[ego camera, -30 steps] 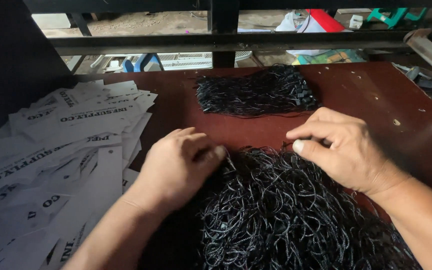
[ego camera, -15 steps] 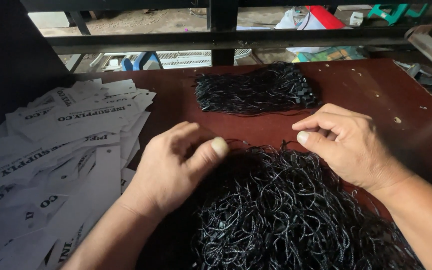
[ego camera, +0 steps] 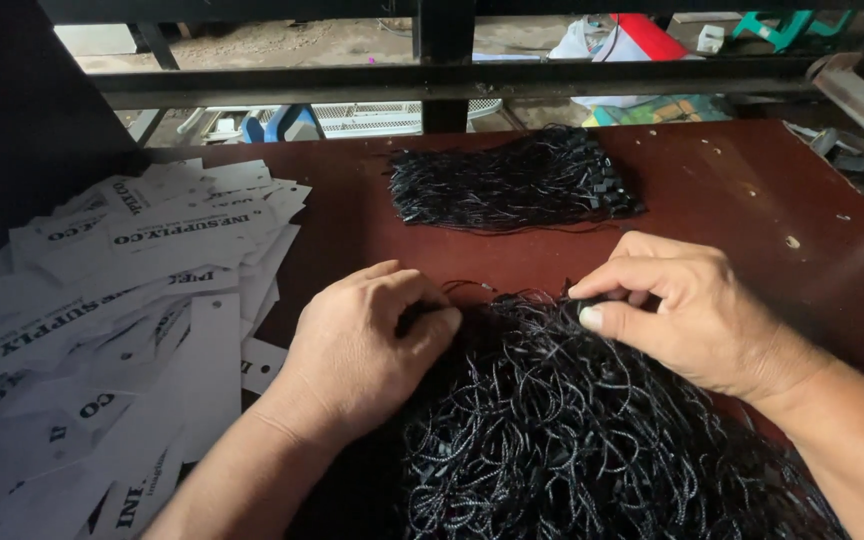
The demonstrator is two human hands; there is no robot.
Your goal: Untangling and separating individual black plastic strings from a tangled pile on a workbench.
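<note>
Dark red-brown surface (ego camera: 752, 200). White paper tags (ego camera: 102, 330) spread over its left edge. Big tangled heap of black cord loops (ego camera: 572, 440) at the near edge, mostly unsorted. Smaller, neatly aligned bundle (ego camera: 512, 180) near the far edge, seemingly done. Left hand (ego camera: 367, 345) curled, fingers pressing into the heap; right hand (ego camera: 677, 310) pinching a few cords at its top.

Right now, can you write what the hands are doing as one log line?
left hand: fingers in near black string pile | right hand: pinching a string end | far bundle: untouched | white tags: left on table
</note>
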